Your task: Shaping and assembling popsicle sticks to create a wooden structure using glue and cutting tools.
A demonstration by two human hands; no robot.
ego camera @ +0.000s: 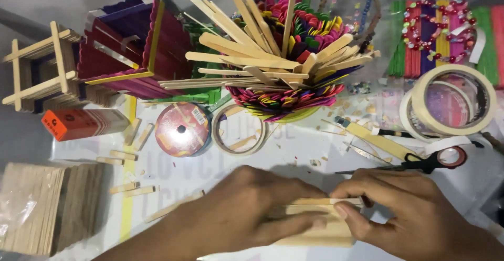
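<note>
Hands meet low in the frame, just right of centre, over a small block of plain wooden sticks lying flat on the white table. The left hand lies across the block's left part, its fingers stretched along the front edge and pressing on it. The right hand comes in from the lower right, thumb and forefinger closed narrowly on the block's upper right edge. Just above the right hand lie black-handled scissors, touching neither hand as far as can be seen. In the upper middle stands a basket of coloured and plain craft sticks, fanned out in all directions. To its left, in the upper left, sits a box built of purple and red sticks, and further left an open frame of plain sticks. Below these lies an orange box, and beside it, nearer centre, a pink round spool and a thin tape ring. A wide roll of masking tape lies at the right edge, under a mat of coloured sticks ringed with beads. A stack of flat wooden pieces fills the lower left corner.
</note>
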